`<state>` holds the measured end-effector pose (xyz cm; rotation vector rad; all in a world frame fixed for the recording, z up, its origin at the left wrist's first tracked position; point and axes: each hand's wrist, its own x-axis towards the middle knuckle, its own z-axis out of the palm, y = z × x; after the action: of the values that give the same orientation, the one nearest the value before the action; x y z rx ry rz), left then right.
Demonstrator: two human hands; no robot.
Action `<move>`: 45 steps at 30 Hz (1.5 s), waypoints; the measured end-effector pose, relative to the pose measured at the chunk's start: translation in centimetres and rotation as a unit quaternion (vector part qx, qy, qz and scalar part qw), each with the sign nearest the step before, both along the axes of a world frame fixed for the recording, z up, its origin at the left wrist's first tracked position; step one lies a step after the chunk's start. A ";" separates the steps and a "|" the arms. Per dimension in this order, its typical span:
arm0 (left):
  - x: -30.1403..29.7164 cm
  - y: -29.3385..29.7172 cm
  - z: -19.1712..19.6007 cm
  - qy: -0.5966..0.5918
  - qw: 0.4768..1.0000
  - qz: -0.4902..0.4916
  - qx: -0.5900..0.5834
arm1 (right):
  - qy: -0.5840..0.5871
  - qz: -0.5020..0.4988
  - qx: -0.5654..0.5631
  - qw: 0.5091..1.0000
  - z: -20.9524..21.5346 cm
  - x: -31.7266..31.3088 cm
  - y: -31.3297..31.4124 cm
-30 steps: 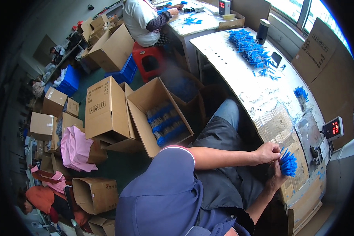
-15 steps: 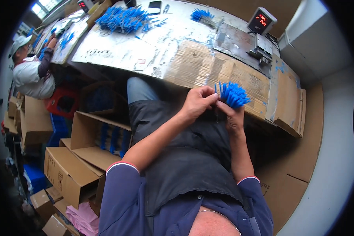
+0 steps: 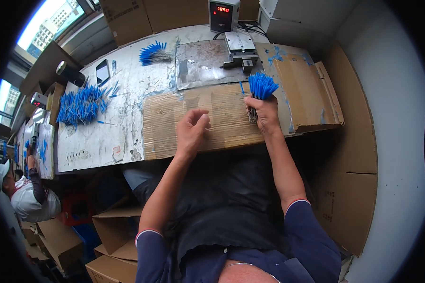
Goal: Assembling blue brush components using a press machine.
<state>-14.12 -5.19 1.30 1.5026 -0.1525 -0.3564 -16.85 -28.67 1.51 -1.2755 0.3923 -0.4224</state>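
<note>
White and scuffed, a long worktable (image 3: 99,146) runs from left to right. On its near edge lies a flat brown corrugated cardboard sheet (image 3: 222,113), with a thin grey metal plate (image 3: 198,63) just beyond. Far to the left sits a loose heap of blue-tipped thin wires (image 3: 80,106). The left hand (image 3: 191,134) hangs above the sheet, fingers loosely curled; whether its fingertips pinch anything, I cannot tell. To its right, the right hand (image 3: 267,114) is closed around an upright bundle of blue-tipped wires (image 3: 262,87), tips upward, over the sheet's right end. Beyond stand a grey box with a red display (image 3: 223,23) and a silver metal block fixture (image 3: 241,45). A smaller blue-tipped bunch (image 3: 153,54) lies left of the plate.
</note>
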 end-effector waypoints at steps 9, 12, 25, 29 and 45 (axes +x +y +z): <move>14.1 -7.5 -1.3 -0.102 0.993 0.066 0.004 | -0.006 -0.060 -0.007 0.998 -1.2 6.9 -1.7; 16.5 -8.6 -2.4 -0.198 0.973 0.106 0.048 | 0.020 -0.065 -0.027 0.997 -1.5 8.0 -2.3; 16.5 -8.5 -3.5 -0.259 0.958 0.115 0.042 | 0.019 -0.136 -0.087 0.987 -1.7 9.9 -1.6; 16.4 -8.3 -3.8 -0.278 0.953 0.118 0.038 | 0.022 -0.147 -0.077 0.986 -1.2 10.0 -1.0; 15.2 -8.8 -2.5 -0.434 0.876 0.143 0.154 | 0.012 -0.137 -0.070 0.988 -1.3 10.2 -1.5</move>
<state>1.07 -14.04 -1.17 1.8838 -0.5967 0.5890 -6.67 -30.20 0.20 -1.3678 0.5695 -0.6786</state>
